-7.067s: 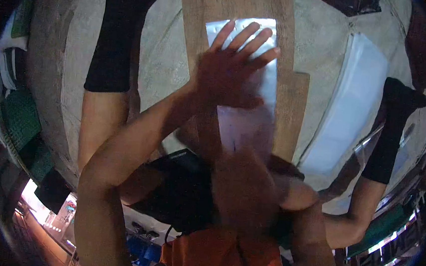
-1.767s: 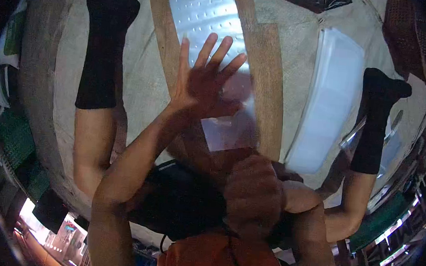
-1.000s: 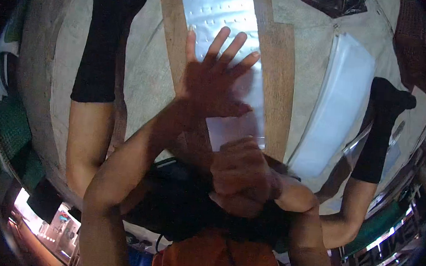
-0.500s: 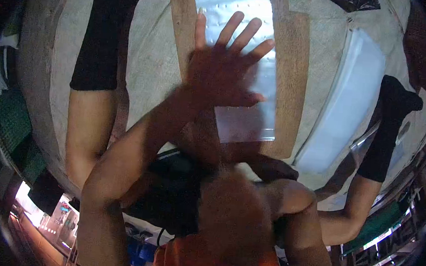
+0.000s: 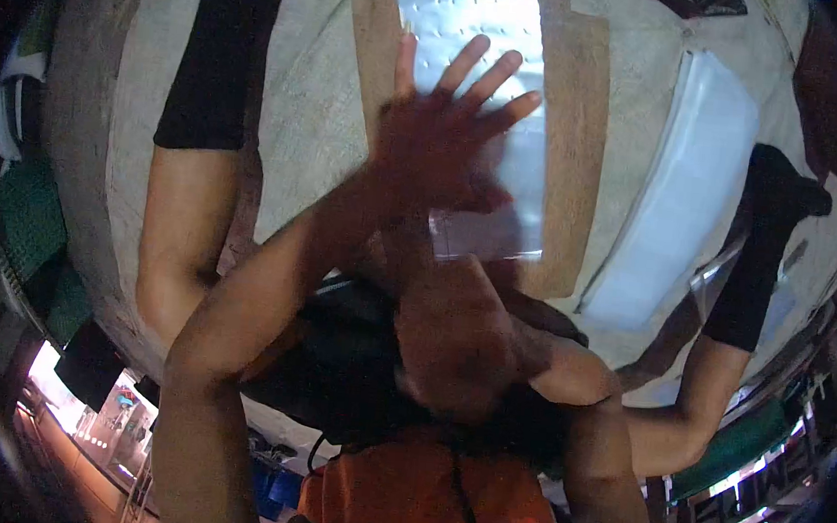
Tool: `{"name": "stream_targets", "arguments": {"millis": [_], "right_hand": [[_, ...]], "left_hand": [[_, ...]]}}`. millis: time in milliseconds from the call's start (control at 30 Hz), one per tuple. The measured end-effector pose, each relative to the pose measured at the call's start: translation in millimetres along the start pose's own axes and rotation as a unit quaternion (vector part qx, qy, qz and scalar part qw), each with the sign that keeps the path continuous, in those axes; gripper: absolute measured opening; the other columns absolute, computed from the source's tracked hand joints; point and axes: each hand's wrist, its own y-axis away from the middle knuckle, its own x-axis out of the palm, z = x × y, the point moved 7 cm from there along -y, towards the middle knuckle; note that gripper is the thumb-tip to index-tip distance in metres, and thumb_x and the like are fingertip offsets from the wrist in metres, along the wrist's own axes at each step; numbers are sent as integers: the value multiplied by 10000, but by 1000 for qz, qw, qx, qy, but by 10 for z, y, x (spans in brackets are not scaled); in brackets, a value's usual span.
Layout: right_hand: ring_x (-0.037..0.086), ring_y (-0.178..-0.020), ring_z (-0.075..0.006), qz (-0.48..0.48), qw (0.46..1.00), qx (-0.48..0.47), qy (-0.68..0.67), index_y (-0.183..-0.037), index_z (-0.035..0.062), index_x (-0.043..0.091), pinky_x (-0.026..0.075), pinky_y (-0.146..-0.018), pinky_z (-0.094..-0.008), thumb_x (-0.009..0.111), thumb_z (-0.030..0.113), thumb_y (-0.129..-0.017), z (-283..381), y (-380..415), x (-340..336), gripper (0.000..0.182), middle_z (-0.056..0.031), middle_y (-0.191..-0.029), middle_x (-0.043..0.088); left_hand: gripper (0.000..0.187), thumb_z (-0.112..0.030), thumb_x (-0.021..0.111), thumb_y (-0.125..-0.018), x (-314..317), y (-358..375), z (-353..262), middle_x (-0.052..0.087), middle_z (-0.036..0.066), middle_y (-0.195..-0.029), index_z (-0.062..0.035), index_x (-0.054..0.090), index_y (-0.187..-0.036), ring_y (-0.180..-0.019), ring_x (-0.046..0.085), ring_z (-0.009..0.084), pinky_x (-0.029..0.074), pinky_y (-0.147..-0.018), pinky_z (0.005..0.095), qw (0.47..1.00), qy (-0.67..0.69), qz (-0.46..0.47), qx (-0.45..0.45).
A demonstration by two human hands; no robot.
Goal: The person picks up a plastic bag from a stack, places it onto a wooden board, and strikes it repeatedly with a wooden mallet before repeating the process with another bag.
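Note:
My left hand (image 5: 442,150) reaches across from the left with its fingers spread, palm down over a clear plastic bag (image 5: 520,161). The bag has rows of small holes in its upper part and a seam line near its lower edge. Beneath it is a brown board (image 5: 572,156). Close to my torso, below the bag's lower edge, is my right hand (image 5: 457,329), blurred, with its fingers not made out.
A stack of clear plastic bags (image 5: 684,194) lies to the right on the pale floor covering (image 5: 315,76). My legs, in black socks (image 5: 216,59), stretch out on both sides. Dark plastic (image 5: 700,0) sits at the top right.
My right hand has moved up and away from my torso, toward the bag's lower edge. My left hand stays spread over the bag. The view has shifted slightly.

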Motion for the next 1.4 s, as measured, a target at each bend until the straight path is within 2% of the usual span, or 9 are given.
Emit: {"name": "stream_targets", "arguments": {"millis": [67, 133, 333, 400, 567, 800, 1200, 1300, 1400], "right_hand": [[543, -611, -138, -74, 959, -100, -256, -801, 95, 547, 483, -538, -302, 516, 224, -956, -112, -30, -33, 204, -21, -742, 552], [559, -666, -143, -127, 835, -241, -478, -866, 86, 555, 494, -586, -306, 502, 222, -966, -276, -43, -32, 178, -33, -799, 571], [608, -831, -158, -149, 698, -402, -573, -1060, 58, 580, 527, -730, -318, 458, 218, -997, -541, -169, 76, 211, -71, -970, 627], [616, -859, -161, -154, 701, -411, -562, -1093, 53, 584, 533, -754, -320, 451, 218, -1002, -576, -161, 189, 231, -77, -998, 637], [530, -467, -208, -274, 658, -139, -688, -618, 109, 566, 471, -460, -351, 616, 115, -757, -611, 324, 870, 148, 17, -594, 553], [563, -568, -224, -233, 704, -209, -637, -708, 106, 615, 497, -562, -352, 610, 157, -776, -768, 101, 658, 85, -25, -666, 586], [615, -727, -249, -233, 655, -192, -693, -849, 100, 691, 537, -723, -352, 600, 223, -805, -868, 556, -230, 159, -91, -778, 638], [638, -651, -231, 33, 920, 68, -385, -821, 84, 667, 535, -600, -356, 613, 174, -795, -594, 380, 76, 109, -98, -812, 658], [648, -614, -212, 210, 948, 223, -84, -811, 76, 655, 532, -525, -364, 621, 158, -798, -684, 453, 305, 90, -93, -824, 666]], "left_hand": [[1058, -785, 709, -479, 12, 2, 47, 260, 40, -1539, -285, 458, -1377, -1430, 185, 283, 133, -1014, 772, 1000, -6, -19, 0], [1104, -766, 748, -419, 14, 7, -19, 269, 37, -1526, -295, 457, -1373, -1427, 177, 274, 154, -1005, 776, 999, -27, -39, 10], [1098, -744, 767, -410, -11, -16, -34, 285, 47, -1512, -306, 458, -1369, -1427, 169, 279, 176, -993, 782, 1000, -27, 2, 4], [1101, -742, 768, -413, -9, 10, -57, 282, 49, -1512, -308, 452, -1374, -1430, 162, 282, 172, -996, 785, 1000, -24, -1, 3], [1105, -735, 770, -434, 42, 37, -98, 263, 47, -1525, -312, 427, -1395, -1445, 131, 290, 145, -1012, 790, 999, -34, 31, -7], [1012, -727, 740, -560, 23, -86, -51, 218, 36, -1560, -313, 419, -1426, -1463, 97, 292, 112, -1022, 781, 997, -25, 61, -27], [998, -678, 766, -548, -87, 44, -143, 220, 53, -1563, -289, 450, -1412, -1467, 100, 294, 122, -1019, 793, 1000, 14, 28, -5], [1012, -644, 781, -537, 70, 131, -329, 213, 62, -1574, -254, 457, -1412, -1460, 113, 305, 162, -1001, 799, 999, 0, 47, -25], [1089, -658, 801, -493, 57, 118, -334, 218, 100, -1566, -247, 424, -1428, -1456, 141, 335, 169, -990, 801, 999, 3, 46, -28]]}}
